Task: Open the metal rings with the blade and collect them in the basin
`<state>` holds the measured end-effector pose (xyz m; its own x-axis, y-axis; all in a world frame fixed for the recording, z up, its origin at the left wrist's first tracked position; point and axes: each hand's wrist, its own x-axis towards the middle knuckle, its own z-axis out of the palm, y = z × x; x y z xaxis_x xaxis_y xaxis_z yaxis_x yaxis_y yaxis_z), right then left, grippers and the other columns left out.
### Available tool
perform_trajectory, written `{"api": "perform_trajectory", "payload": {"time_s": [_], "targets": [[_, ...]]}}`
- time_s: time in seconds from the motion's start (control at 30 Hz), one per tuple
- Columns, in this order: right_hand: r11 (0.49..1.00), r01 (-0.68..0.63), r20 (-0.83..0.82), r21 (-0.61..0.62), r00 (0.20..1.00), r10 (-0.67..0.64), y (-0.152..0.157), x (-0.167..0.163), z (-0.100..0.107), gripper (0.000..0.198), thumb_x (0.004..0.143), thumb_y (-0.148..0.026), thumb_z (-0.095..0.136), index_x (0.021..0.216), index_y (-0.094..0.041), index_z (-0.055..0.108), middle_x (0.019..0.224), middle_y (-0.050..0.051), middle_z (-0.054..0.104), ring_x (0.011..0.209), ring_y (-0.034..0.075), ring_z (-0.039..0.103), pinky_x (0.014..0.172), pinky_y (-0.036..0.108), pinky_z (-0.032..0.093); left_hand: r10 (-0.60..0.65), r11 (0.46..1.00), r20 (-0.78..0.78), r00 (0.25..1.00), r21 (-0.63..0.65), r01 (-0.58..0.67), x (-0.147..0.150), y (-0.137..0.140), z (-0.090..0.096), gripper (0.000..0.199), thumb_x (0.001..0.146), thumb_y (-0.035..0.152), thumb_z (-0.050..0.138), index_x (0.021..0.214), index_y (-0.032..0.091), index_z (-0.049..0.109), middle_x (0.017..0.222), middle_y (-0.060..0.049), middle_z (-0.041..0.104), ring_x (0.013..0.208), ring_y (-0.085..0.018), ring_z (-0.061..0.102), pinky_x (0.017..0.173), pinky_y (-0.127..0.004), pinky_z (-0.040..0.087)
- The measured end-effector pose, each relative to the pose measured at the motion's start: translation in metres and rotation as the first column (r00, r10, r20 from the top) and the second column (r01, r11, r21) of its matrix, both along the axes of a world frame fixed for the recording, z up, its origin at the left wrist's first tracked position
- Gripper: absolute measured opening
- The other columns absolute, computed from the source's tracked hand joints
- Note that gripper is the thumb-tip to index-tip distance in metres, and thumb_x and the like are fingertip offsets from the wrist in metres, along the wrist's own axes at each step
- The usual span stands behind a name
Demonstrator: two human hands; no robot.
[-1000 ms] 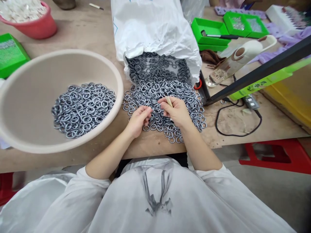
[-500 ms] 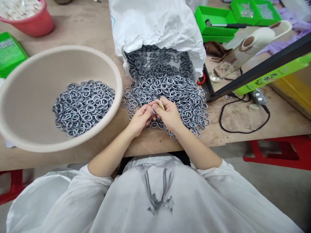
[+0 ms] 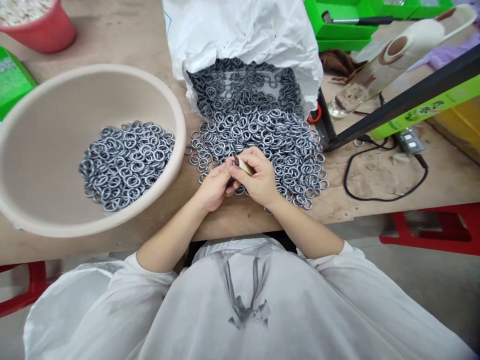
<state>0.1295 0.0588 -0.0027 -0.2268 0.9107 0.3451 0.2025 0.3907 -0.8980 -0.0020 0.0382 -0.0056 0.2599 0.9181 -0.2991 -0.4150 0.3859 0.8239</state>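
Note:
My left hand (image 3: 215, 186) is closed in a pinch at the near edge of a pile of grey rings (image 3: 258, 130), on a grey ring mostly hidden by the fingers. Against it, my right hand (image 3: 258, 176) is wrapped round a small pale-handled blade (image 3: 245, 167), whose dark tip points toward the left thumb. The fingertips of both hands meet. Behind them the rings spill out of a white sack (image 3: 243, 30) lying with its mouth toward me. To the left, a large beige basin (image 3: 48, 145) holds a heap of similar rings (image 3: 129, 165).
A black post with a green label (image 3: 416, 112) slants across the right side. Past it stand a clear bottle (image 3: 360, 90) and green trays (image 3: 341, 37). A black cable (image 3: 348, 175) loops on the table. At back left is a red bucket (image 3: 56, 30).
The blade in my right hand has turned, its dark tip now nearer the left thumb. The ring that showed between my fingers is now mostly covered. The view has shifted slightly.

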Motion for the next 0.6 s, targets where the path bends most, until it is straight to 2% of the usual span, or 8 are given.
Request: {"api": "perform_trajectory", "payload": {"time_s": [0.2,0.27,0.37,0.47,0.6], "targets": [[1.000,0.027,0.008,-0.014,1.000,-0.027,0.007,0.006,0.006,0.053,0.092,-0.066,0.051,0.067,-0.020,0.059,0.067,-0.001,0.050,0.067,0.014,0.048,0.068,0.029,0.040,-0.030,0.998,0.006,1.000,0.060,0.029,0.000,-0.001,0.002,0.060,0.074,0.071,0.068,0.062,0.017,0.044,0.048,0.006,0.038,0.040,-0.003,0.028,0.038,-0.017,0.019],[0.999,-0.021,0.090,-0.033,0.996,0.024,0.006,0.010,0.009,0.054,0.091,-0.067,0.050,0.067,-0.020,0.057,0.062,-0.002,0.047,0.062,0.012,0.045,0.062,0.028,0.035,-0.017,0.998,0.028,0.999,0.065,0.015,-0.002,-0.001,0.004,0.060,0.075,0.071,0.067,0.061,0.018,0.043,0.046,0.007,0.036,0.039,-0.003,0.026,0.038,-0.017,0.019],[0.996,-0.082,0.249,0.019,0.966,0.075,0.000,0.014,0.012,0.054,0.093,-0.065,0.048,0.065,-0.019,0.055,0.061,-0.002,0.048,0.059,0.012,0.043,0.059,0.028,0.030,0.030,0.999,0.054,0.998,0.042,-0.032,-0.003,0.000,0.006,0.059,0.075,0.069,0.069,0.062,0.018,0.042,0.046,0.008,0.035,0.039,-0.003,0.027,0.039,-0.017,0.021],[0.992,-0.096,0.350,0.082,0.935,0.062,-0.005,0.013,0.012,0.053,0.094,-0.064,0.049,0.067,-0.019,0.057,0.065,0.000,0.053,0.061,0.012,0.045,0.060,0.028,0.029,0.075,0.997,0.053,0.996,-0.017,-0.074,-0.002,-0.001,0.008,0.056,0.078,0.066,0.068,0.065,0.018,0.043,0.047,0.008,0.035,0.039,-0.003,0.029,0.039,-0.016,0.021],[0.989,-0.091,0.406,0.121,0.913,0.035,-0.006,0.012,0.009,0.055,0.093,-0.066,0.046,0.066,-0.019,0.058,0.066,0.001,0.055,0.062,0.013,0.047,0.060,0.028,0.029,0.086,0.995,0.047,0.995,-0.054,-0.084,-0.001,-0.002,0.011,0.056,0.081,0.066,0.065,0.064,0.018,0.042,0.046,0.009,0.034,0.039,-0.003,0.028,0.039,-0.016,0.022]]}}
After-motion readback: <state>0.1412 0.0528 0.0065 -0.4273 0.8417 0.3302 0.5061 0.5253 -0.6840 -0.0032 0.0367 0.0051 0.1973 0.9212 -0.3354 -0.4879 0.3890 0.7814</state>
